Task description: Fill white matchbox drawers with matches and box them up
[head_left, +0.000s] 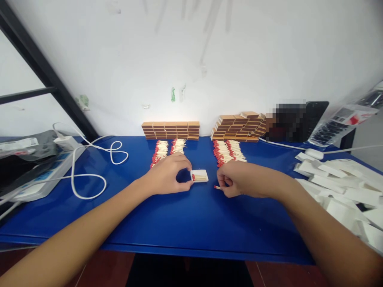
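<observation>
A small white matchbox tray (202, 173) lies on the blue table with several red-headed matches (198, 177) in it. The thumb and fingers of my left hand (169, 173) grip its left end. To the right of the tray, my right hand (239, 178) pinches a match (218, 187), its red head pointing left. Beyond my left hand lie two rows of matches (161, 149), partly hidden by it. Two more rows of matches (223, 151) lie beyond my right hand, red heads to the left.
Stacked matchboxes (170, 130) stand against the wall, with a second, less even stack (236, 126) to the right. White empty trays (335, 179) are heaped at the right. A power strip (50, 171) and white cable (89, 195) lie left. A plastic bottle (338, 123) leans at the back right.
</observation>
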A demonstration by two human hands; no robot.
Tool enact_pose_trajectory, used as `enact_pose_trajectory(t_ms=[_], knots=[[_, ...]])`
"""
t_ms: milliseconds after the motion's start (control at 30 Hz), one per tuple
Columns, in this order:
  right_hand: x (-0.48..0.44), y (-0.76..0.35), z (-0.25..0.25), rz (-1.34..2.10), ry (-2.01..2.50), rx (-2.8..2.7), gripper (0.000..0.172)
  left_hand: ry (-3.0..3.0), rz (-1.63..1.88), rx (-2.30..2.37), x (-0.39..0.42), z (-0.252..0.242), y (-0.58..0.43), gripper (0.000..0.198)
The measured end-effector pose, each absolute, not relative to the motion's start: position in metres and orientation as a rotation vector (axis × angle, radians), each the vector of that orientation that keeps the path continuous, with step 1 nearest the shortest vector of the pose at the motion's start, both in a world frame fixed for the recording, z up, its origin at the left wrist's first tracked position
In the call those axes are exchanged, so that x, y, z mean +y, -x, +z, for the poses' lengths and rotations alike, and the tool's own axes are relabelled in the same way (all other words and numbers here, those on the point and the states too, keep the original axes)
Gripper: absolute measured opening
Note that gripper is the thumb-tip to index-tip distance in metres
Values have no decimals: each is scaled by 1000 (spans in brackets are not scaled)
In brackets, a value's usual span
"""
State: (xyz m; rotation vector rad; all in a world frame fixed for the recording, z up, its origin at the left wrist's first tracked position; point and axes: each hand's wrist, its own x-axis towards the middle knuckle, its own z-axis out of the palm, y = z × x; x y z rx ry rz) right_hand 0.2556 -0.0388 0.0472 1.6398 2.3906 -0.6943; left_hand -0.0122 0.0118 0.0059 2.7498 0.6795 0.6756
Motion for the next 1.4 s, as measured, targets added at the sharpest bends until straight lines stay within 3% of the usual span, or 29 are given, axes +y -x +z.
enact_pose_trajectory(t_ms=[233, 467, 667, 800, 900, 1167, 1400], knots=[[-36, -257, 49, -814, -1708, 2703, 2, -2774, 669, 636, 6, 8, 9, 18], [-37, -222, 40, -586, -1723, 2743, 10, -2786, 682, 606, 5, 7, 8, 19], [-34, -222, 32, -534, -1679, 2778, 5, -2796, 687, 617, 5, 7, 9, 19], [-32, -240, 41, -534, -1653, 2844, 14, -2794, 686, 621, 6, 7, 9, 18], [-31, -264, 54, -553, -1782, 2794, 22, -2784, 678, 635, 7, 5, 9, 18], [-29, -287, 63, -712, -1781, 2477, 10, -2785, 683, 637, 7, 6, 11, 18], [-25, -273, 55, -693, -1788, 2357, 17, -2779, 666, 655, 7, 7, 10, 17]])
